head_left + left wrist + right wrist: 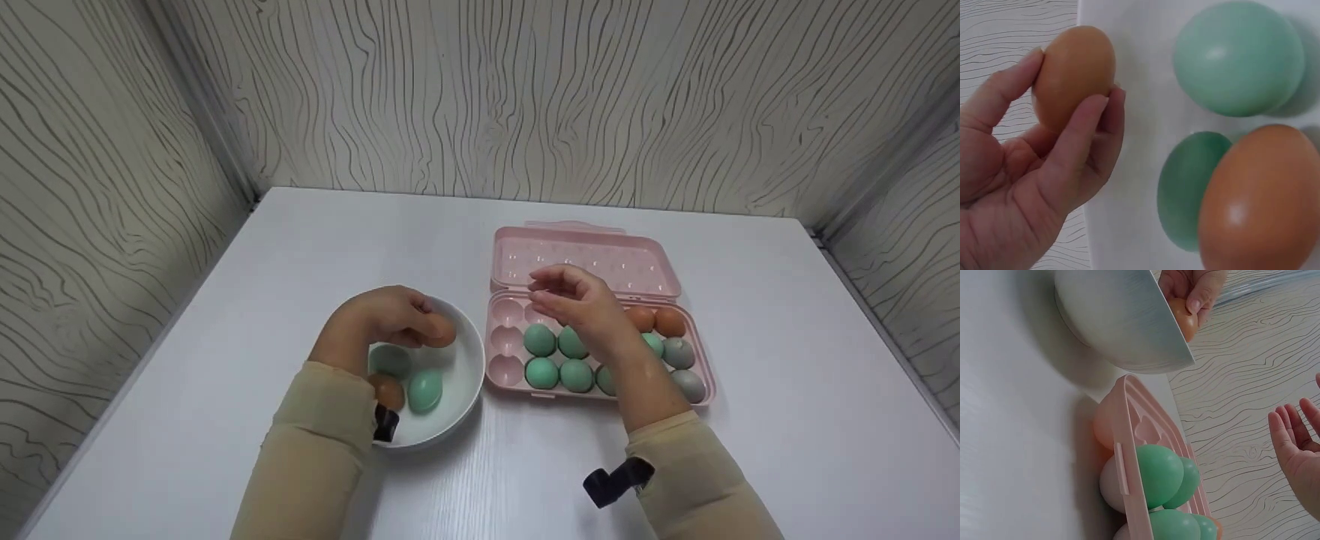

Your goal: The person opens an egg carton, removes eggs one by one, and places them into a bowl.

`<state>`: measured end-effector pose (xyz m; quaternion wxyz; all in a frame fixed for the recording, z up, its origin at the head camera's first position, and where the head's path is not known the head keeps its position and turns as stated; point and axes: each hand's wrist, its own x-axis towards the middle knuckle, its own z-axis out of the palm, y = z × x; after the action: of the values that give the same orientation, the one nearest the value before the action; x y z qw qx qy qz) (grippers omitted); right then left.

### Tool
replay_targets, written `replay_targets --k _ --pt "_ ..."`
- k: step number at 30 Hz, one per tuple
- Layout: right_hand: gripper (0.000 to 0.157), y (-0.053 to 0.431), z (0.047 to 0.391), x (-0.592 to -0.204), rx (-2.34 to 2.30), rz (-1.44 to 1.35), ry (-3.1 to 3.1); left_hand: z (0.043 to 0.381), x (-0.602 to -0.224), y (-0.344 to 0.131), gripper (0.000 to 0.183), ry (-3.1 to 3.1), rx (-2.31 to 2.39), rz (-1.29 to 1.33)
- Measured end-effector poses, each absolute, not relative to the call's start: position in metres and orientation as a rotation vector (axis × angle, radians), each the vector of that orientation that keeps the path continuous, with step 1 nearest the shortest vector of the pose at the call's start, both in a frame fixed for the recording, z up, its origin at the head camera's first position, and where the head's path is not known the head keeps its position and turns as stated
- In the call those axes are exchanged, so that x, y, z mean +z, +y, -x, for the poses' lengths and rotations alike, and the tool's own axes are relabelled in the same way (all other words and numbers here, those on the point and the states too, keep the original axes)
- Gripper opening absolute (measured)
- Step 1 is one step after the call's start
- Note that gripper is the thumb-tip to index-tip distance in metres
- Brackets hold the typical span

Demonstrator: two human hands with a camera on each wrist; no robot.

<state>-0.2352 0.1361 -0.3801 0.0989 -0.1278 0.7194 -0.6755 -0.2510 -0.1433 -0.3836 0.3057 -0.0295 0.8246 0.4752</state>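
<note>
Between thumb and fingers, my left hand [394, 315] pinches a brown egg [1075, 76] at the inner right side of the white bowl [469, 390]. Lower in that bowl lie a bright green egg [425, 391], a darker green egg [390, 361] and another brown egg [388, 391]. My right hand [581, 304] hovers over the pink egg box [517, 384], fingers loosely bent and holding nothing. Green eggs [541, 373], brown eggs [670, 322] and grey eggs [679, 352] sit in the box's cups. The left column's cups hold no eggs. My right hand and forearm hide some cups.
The box's pink lid [585, 262] lies folded back behind the cups. The bowl stands close to the box's left side on a white table [337, 240]. Wood-grain patterned panels [450, 97] rise behind the table and at both sides.
</note>
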Motion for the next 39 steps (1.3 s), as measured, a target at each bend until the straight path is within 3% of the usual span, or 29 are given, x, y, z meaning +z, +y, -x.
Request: replay_targets --k 6,19,26,33,39 --pt "0.039 0.137 0.235 -0.383 -1.991 0.393 2.13 0.249 -0.389 -0.143 0.031 2.235 1.12 0.156" --pt "0.035 0.141 0.234 -0.387 -2.02 0.418 2.1 0.235 -0.396 -0.136 0.04 2.068 1.329 0.485" --pt "0.037 0.143 0.233 -0.39 -2.058 0.399 2.037 0.235 -0.397 -0.133 0.032 2.013 1.377 0.587" --pt "0.036 0.145 0.236 -0.392 -2.084 0.377 1.994 0.234 -0.397 -0.134 0.017 2.036 1.382 0.467" --pt "0.04 0.148 0.237 -0.392 -2.065 0.361 2.012 0.225 -0.392 -0.137 0.027 1.89 1.517 0.606"
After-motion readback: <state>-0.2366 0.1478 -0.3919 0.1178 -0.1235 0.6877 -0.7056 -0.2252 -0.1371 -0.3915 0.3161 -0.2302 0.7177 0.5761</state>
